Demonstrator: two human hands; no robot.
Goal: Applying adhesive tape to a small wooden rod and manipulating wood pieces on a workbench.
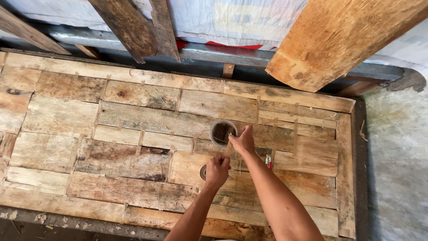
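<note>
Two hands, one cup, perhaps tape.

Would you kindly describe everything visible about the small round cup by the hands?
The small round cup stands upright and open on the patchwork wooden panel, near its middle. It looks like pale translucent plastic, with something dark inside that cannot be made out. The right hand is at its lower right rim; whether they touch is unclear.
</note>
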